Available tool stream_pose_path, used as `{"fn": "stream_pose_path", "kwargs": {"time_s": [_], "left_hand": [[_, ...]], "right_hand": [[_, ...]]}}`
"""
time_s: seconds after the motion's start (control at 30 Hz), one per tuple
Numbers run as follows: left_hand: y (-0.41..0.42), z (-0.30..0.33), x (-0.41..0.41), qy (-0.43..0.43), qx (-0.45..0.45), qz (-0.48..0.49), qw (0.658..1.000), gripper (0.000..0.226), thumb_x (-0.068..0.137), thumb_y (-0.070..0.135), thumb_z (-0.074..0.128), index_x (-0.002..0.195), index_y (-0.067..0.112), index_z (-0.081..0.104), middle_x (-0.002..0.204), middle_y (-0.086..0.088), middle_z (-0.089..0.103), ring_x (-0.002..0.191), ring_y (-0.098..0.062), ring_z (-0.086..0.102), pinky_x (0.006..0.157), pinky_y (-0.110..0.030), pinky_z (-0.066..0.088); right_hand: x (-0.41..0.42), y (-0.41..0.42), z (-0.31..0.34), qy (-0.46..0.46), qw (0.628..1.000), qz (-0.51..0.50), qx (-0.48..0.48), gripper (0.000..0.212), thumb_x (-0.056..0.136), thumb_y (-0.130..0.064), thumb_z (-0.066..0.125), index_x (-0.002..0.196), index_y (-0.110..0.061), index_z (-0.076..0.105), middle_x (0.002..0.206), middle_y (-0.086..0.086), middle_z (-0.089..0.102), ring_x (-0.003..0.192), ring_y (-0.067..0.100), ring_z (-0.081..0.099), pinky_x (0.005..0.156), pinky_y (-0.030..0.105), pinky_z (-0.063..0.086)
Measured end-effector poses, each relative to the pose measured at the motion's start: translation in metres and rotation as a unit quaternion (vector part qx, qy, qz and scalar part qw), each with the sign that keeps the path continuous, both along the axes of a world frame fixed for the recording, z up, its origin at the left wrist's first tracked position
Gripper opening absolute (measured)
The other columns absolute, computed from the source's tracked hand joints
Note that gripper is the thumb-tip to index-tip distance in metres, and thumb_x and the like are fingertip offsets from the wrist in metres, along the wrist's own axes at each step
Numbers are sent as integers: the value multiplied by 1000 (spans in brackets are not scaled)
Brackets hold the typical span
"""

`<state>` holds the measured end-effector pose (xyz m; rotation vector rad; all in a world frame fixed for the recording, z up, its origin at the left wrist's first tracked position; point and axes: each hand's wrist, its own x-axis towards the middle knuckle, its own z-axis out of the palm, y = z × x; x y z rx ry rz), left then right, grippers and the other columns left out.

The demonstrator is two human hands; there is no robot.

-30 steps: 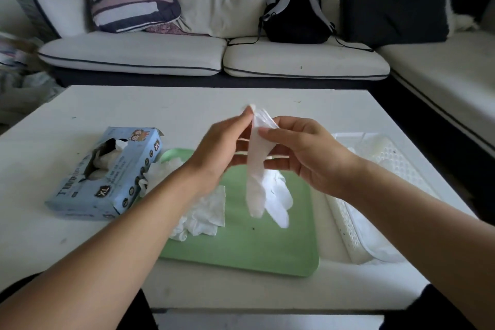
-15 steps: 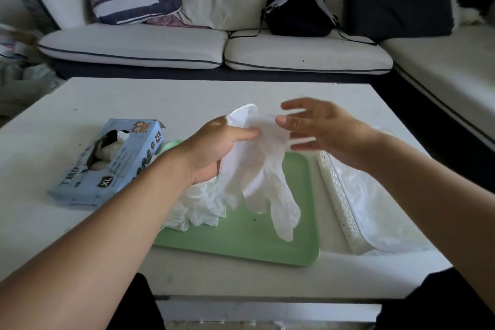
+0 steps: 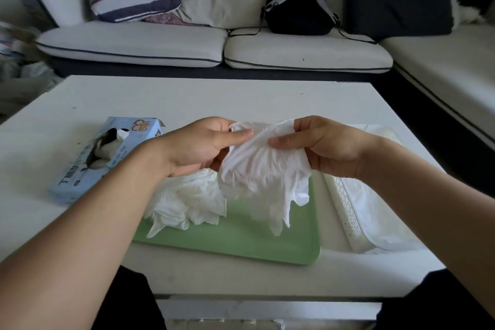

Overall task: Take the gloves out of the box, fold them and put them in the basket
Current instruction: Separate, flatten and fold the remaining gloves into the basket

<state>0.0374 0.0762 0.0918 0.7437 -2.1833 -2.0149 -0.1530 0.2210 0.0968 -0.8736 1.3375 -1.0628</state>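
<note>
The thin white disposable glove (image 3: 263, 166) hangs in the air over the flat pale-green plastic tray (image 3: 241, 238), held up by its cuff edge between both hands. The left hand (image 3: 199, 146) pinches the cuff's left corner between thumb and curled fingers; the right hand (image 3: 325, 146) pinches the right corner the same way, so the film is spread between them and its fingers dangle limp toward the tray.

It looks nearly weightless, soft and floppy, likely to cling to itself and crease, and probably easy to tear if tugged hard. The cuff corners seem the best hold for laying it flat.

A loose heap of white gloves (image 3: 187, 199) lies on the tray's left end. Beside that, near the white table's (image 3: 187, 99) left edge, sits the light-blue cardboard glove box (image 3: 112, 158) with a torn top opening. Its side carries dark characters too blurred to read, and a small cartoon picture shows on its far end.

The white perforated plastic basket (image 3: 345, 211) stands just right of the tray, toward the table's right edge.
</note>
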Motion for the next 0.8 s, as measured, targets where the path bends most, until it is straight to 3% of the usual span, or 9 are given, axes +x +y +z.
{"fn": "stream_pose_path", "kwargs": {"time_s": [0.07, 0.2, 0.33, 0.4, 0.47, 0.53, 0.6, 0.7, 0.8], "left_hand": [[-6, -4, 0, -46, -49, -16, 998, 57, 89, 44, 71, 110, -9, 64, 93, -18, 69, 81, -29, 64, 74, -37, 56], [-9, -26, -14, -74, -190, 65, 977, 39, 96, 33, 69, 94, -6, 67, 70, -6, 59, 67, -19, 58, 63, -27, 55], [-9, -27, -31, 112, -440, 197, 869, 20, 92, 29, 73, 82, 12, 74, 70, 2, 66, 65, -17, 62, 67, -34, 55], [-4, -9, -32, 230, -476, 203, 824, 13, 93, 24, 73, 89, 11, 76, 85, 5, 71, 75, -10, 65, 64, -25, 52], [-2, -2, -29, 272, -494, 168, 808, 10, 93, 19, 72, 91, 10, 77, 91, 3, 73, 82, -11, 66, 61, -21, 51], [0, -5, -21, 223, -490, 101, 837, 7, 91, 22, 75, 92, 16, 78, 90, 8, 74, 85, -9, 68, 70, -26, 54], [1, -16, -12, 82, -485, 19, 871, 10, 87, 30, 79, 95, 23, 79, 89, 20, 70, 86, -2, 65, 85, -27, 51], [6, -37, -5, -107, -476, -115, 865, 13, 87, 39, 78, 93, 28, 78, 92, 22, 70, 90, 1, 63, 89, -25, 48], [18, -55, -7, -172, -464, -202, 845, 11, 86, 38, 78, 91, 29, 77, 89, 20, 71, 84, 2, 65, 84, -29, 54]], "right_hand": [[0, -3, -6, 3, 1000, 0, 30, 31, 90, -10, 68, 119, 0, 69, 116, 16, 72, 100, 27, 71, 82, 33, 61], [-2, -14, -23, 86, 992, -39, 82, 30, 87, -12, 74, 115, -3, 71, 108, 12, 75, 95, 28, 73, 88, 39, 60], [-10, -26, -16, 180, 961, -185, -96, 13, 85, -12, 77, 94, -2, 76, 96, 13, 76, 89, 29, 72, 93, 56, 55], [-16, -23, -3, 254, 924, -205, -198, 13, 87, -14, 76, 87, -1, 76, 90, 14, 77, 86, 31, 73, 86, 54, 58], [-20, -16, 3, 316, 897, -182, -250, 15, 88, -17, 77, 88, -3, 77, 88, 12, 77, 85, 35, 74, 78, 53, 56], [-25, -11, -2, 398, 876, -121, -244, 9, 86, -20, 79, 91, -13, 79, 85, 6, 77, 81, 27, 74, 75, 51, 57], [-26, -7, -17, 484, 853, -29, -195, 7, 83, -20, 81, 90, -18, 80, 82, -1, 77, 79, 20, 74, 77, 44, 59], [-17, -1, -45, 535, 827, 128, -113, 9, 84, -21, 80, 93, -22, 79, 86, -13, 75, 79, 1, 69, 77, 20, 54], [1, 3, -66, 564, 780, 266, -54, 20, 88, -22, 76, 107, -16, 77, 94, -7, 73, 74, 2, 57, 68, 3, 34]]}}
